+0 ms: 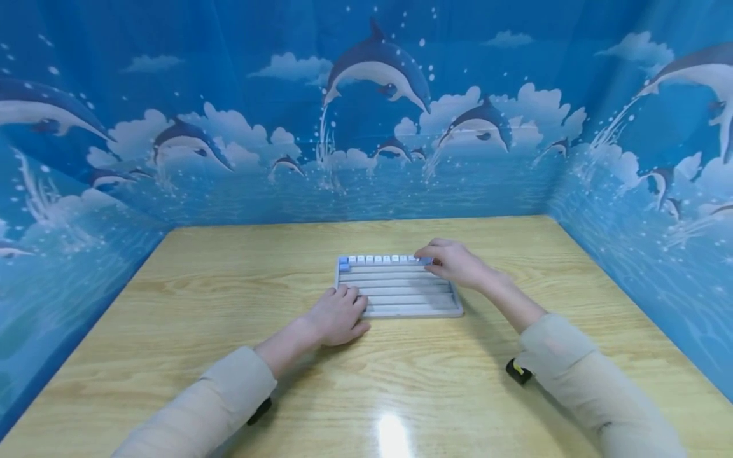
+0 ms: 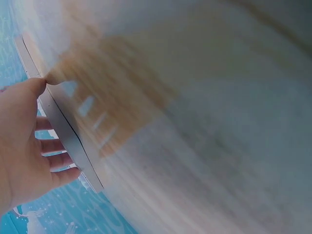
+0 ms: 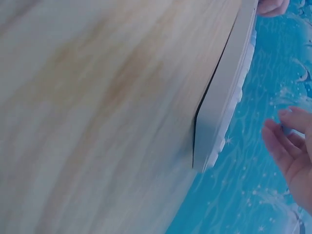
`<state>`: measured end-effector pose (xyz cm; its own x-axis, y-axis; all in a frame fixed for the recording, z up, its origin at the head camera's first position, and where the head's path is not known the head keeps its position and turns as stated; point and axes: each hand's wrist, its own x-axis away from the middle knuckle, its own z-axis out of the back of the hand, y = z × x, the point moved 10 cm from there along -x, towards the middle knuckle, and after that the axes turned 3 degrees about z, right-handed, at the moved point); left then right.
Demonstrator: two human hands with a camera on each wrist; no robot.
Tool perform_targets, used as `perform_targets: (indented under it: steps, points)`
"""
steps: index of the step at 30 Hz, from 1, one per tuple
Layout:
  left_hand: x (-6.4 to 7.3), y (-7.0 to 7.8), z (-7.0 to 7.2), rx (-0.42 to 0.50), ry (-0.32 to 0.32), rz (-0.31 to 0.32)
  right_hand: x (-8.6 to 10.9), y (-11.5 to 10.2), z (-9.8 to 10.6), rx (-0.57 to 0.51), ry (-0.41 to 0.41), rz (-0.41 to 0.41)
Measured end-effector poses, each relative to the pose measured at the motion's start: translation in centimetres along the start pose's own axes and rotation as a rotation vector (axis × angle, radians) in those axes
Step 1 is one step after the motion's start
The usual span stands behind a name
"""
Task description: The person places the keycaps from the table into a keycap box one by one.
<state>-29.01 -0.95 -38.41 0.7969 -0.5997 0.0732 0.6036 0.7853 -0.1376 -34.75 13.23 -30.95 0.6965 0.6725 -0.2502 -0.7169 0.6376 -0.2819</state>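
A shallow, pale keyboard-like tray (image 1: 401, 299) with ridged rows lies flat on the table. White keycaps (image 1: 378, 259) line its far row, and blue keycaps (image 1: 344, 264) sit at its far left corner. My left hand (image 1: 339, 315) rests on the near left corner; in the left wrist view its thumb lies on the near side of the frame (image 2: 70, 136), with fingers past the edge. Over the far right corner, my right hand (image 1: 455, 262) pinches a small blue keycap (image 3: 285, 129) between thumb and fingers, mostly hidden by them.
The wooden table (image 1: 229, 267) extends around the tray on all sides. A blue dolphin-print curtain (image 1: 366, 191) borders it at the back and both sides. Dark wrist devices (image 1: 518, 371) show below the rolled sleeves.
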Motion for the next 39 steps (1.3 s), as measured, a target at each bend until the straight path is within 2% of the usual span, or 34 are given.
perform_targets:
  steps: [4,12,22,30,39]
  points:
    - [0.1,0.0,0.0,-0.003,-0.004,0.003,-0.9,-1.1,-0.5,-0.03,0.023,0.039]
    - [0.1,-0.1,-0.3,-0.013,-0.005,-0.005,-2.6,-1.9,-1.8,-0.112,-0.007,-0.039]
    - [0.1,0.1,0.1,-0.021,0.014,-0.013,-4.4,-2.3,-2.0,-0.043,0.053,-0.126]
    - [0.1,0.1,0.3,-0.017,0.043,-0.025,-5.3,-2.1,-3.1,-0.005,-0.016,-0.221]
    - [-0.1,0.1,0.0,-0.021,0.004,-0.025,-6.3,-3.8,-5.3,-0.083,-0.104,-0.158]
